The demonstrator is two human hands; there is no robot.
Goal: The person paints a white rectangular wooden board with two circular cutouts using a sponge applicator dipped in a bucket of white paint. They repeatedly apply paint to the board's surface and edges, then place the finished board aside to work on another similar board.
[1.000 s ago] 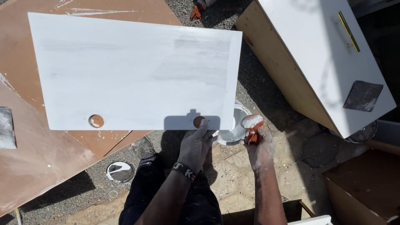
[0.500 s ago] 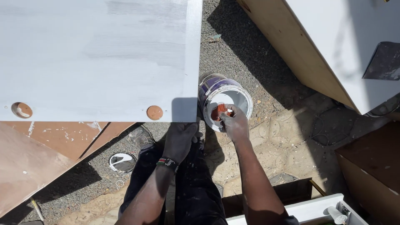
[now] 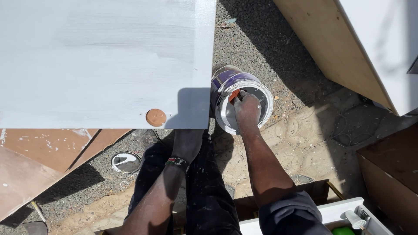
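Since half a second ago little has shifted: the right hand (image 3: 247, 109) stays down inside the open round paint can with a purple label and white-coated rim (image 3: 261, 89), and the view has barely drifted. One second ago that hand was held above the can's edge with the orange-handled brush clear of it; now the fingers are curled shut around the orange brush handle (image 3: 234, 95), of which only a short stub shows beside the knuckles, while the bristles are hidden inside the can. That can stands on the dark gravel ground (image 3: 270, 39), just beside the right edge of the large flat white-painted wooden panel (image 3: 100, 61). The left hand (image 3: 187, 141) lies mostly in the shadow at the panel's lower edge; whether it grips the board or only rests there cannot be told, and its fingers are hidden. A beaded wristband (image 3: 176, 162) circles the left wrist. On the panel's lower margin sits a round brown hinge hole (image 3: 156, 117). A loose round can lid smeared with white (image 3: 126, 162) lies on the gravel to the left of the person's paint-speckled dark trousers (image 3: 209, 200).
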